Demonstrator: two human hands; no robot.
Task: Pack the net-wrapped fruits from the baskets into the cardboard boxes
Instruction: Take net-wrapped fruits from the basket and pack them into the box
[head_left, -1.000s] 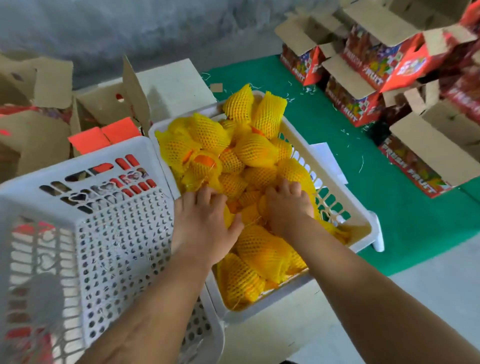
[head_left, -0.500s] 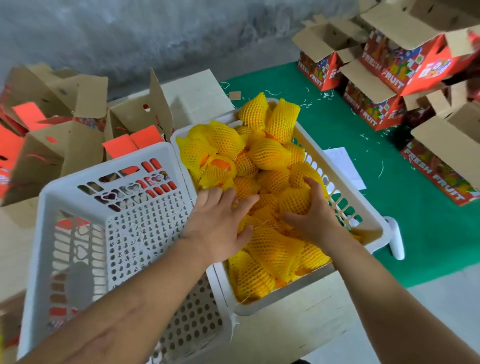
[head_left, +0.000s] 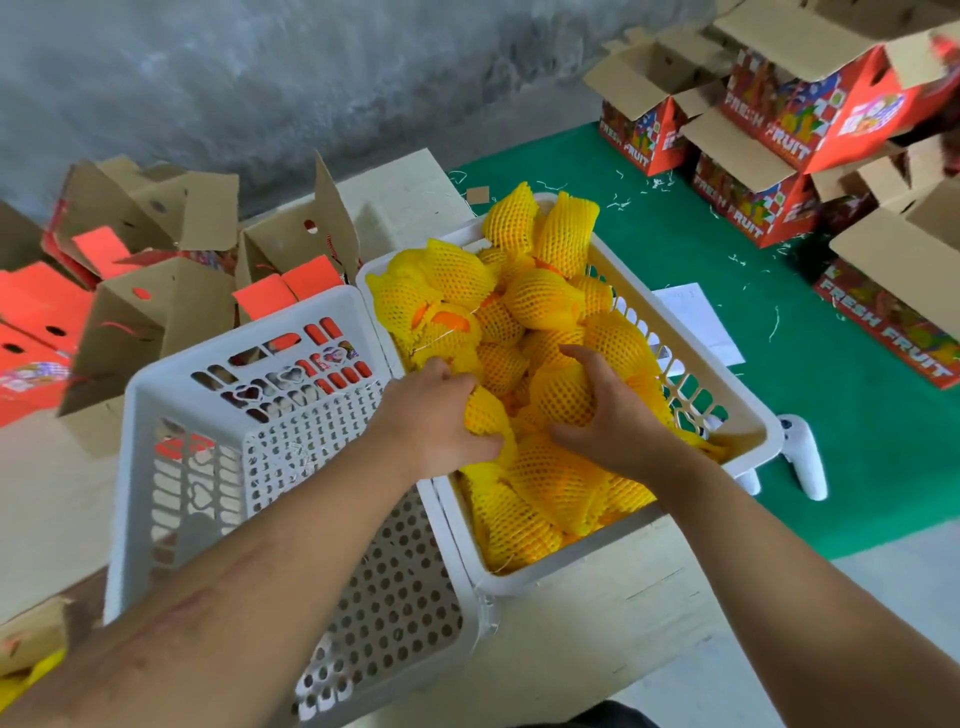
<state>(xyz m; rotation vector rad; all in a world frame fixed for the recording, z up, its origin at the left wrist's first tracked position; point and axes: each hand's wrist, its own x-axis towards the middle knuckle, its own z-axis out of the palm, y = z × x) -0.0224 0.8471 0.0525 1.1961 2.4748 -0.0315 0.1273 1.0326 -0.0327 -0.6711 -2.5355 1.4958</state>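
Observation:
A white plastic basket (head_left: 748, 421) is heaped with several fruits in yellow foam nets (head_left: 540, 296). My left hand (head_left: 431, 421) grips one netted fruit (head_left: 485, 413) near the basket's left side. My right hand (head_left: 608, 415) curls round another netted fruit (head_left: 563, 392) in the middle of the pile. Open red cardboard boxes (head_left: 779, 130) printed "FRESH FRUIT" stand on the green mat at the upper right. More open boxes (head_left: 150, 306) lie at the left.
An upturned white basket (head_left: 234, 457) sits to the left, under my left forearm, against the full one. Both rest on a pale wooden table (head_left: 52, 509). A white sheet of paper (head_left: 696, 322) lies on the green mat (head_left: 883, 457). A grey wall runs behind.
Both hands have gone from lying on the pile to closing round a netted fruit each. The view has shifted, showing more boxes at the left.

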